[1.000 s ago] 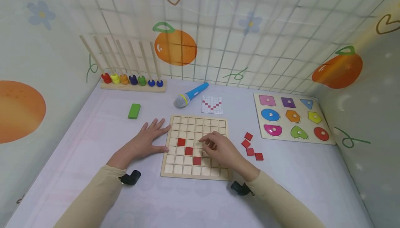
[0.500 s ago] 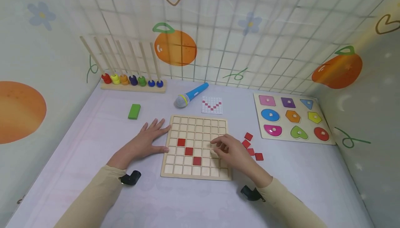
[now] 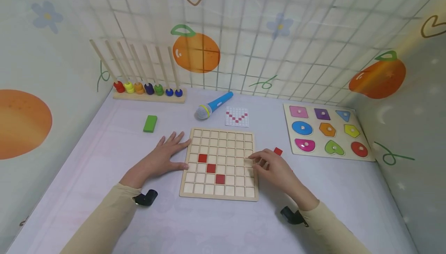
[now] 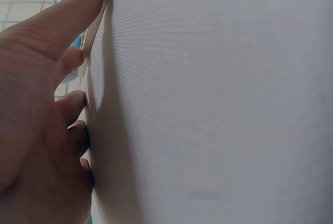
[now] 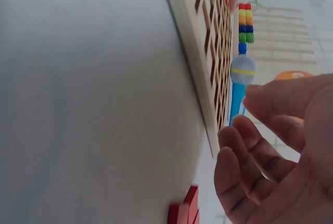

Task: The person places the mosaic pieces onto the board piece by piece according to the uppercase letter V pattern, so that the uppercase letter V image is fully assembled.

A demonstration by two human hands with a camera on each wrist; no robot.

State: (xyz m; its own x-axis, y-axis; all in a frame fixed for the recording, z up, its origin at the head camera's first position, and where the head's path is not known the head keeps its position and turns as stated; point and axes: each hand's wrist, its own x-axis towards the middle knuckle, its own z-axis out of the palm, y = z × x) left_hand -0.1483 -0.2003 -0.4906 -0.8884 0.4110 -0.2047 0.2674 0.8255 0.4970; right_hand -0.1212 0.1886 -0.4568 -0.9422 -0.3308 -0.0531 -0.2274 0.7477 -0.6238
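A wooden grid board [image 3: 226, 198] lies flat, with three red square tiles [image 3: 211, 168] set diagonally in its cells. My left hand [image 3: 163, 155] rests with spread fingers at the board's left edge, thumb and forefinger touching it; the left wrist view shows the thumb [image 4: 78, 5] along that edge. Over the board's right edge hovers my right hand [image 3: 275, 169], its fingers loosely bent and nothing held, as the right wrist view shows between thumb and fingertips [image 5: 250, 130]. One loose red tile [image 3: 278, 151] peeks out beyond this hand, which hides others; several red tiles [image 5: 184, 211] show in its wrist view.
Behind the board lie a small pattern card [image 3: 237, 117] and a blue toy microphone [image 3: 217, 103]. A green block [image 3: 150, 124] is at left, below a peg rack with coloured beads [image 3: 150, 97]. At right lies a shape puzzle board [image 3: 322, 130]. Patterned cloth walls surround the table.
My right hand has moved right, from over the middle of the grid to its right edge, now covering most of the loose red tiles. My left hand has stayed in place.
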